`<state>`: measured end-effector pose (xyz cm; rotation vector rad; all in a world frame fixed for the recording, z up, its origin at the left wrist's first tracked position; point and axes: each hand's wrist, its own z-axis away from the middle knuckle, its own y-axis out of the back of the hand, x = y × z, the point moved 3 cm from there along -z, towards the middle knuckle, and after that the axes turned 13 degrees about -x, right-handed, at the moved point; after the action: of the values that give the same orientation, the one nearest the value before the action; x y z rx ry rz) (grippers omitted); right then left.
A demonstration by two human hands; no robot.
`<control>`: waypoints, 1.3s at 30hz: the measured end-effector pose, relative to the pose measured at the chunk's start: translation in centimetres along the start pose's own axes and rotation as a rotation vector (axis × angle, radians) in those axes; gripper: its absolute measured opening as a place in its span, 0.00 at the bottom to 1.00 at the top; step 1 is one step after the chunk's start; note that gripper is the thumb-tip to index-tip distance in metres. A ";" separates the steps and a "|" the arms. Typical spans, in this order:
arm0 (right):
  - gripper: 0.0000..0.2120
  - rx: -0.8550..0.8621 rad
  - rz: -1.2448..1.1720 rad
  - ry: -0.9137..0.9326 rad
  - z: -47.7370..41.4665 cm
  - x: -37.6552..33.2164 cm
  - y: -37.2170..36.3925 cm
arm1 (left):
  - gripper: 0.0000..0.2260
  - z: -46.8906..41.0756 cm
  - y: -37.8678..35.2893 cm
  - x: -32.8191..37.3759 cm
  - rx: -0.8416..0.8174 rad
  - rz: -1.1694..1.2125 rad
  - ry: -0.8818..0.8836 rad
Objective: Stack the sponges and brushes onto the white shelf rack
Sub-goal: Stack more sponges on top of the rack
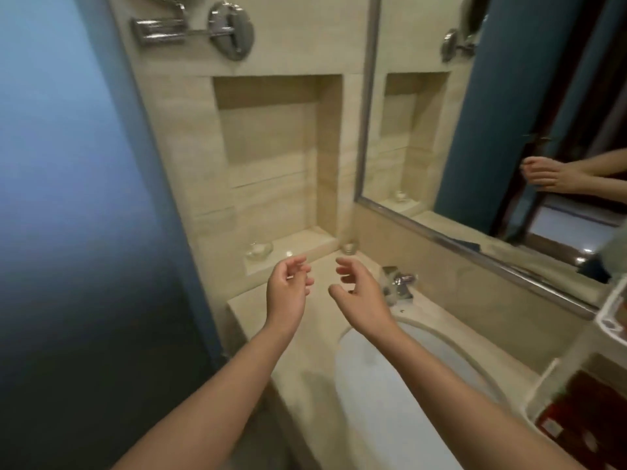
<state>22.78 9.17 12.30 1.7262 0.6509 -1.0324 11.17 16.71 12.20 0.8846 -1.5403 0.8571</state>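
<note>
Sponges and brushes, none plainly in view yet! The rack just peeks in at the counter's right edge, white and cut off by the frame. Below it something dark red sits in a white surround, too blurred to name.

Both hands are out over the counter's back left corner, in front of the niche. Left hand and right hand are near each other but not touching, fingers loosely curled, holding nothing. The tap is just beside the right hand, the sink under that forearm.

Handling, by my reckoning: sponges should be light and soft, so take them across the flat faces with a gentle squeeze; wet ones may drip. Brushes will likely be stiff, best taken by the handle, bristles kept free so they lie flat on the rack.
</note>
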 end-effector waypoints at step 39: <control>0.21 -1.331 -0.035 0.335 27.3 -26.8 -73.7 | 0.11 51.4 64.0 -6.4 1.247 -0.066 0.311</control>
<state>-58.76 12.33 -3.39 0.6722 1.2070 -0.1347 -67.93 1.11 -4.51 1.5369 -0.5720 1.8458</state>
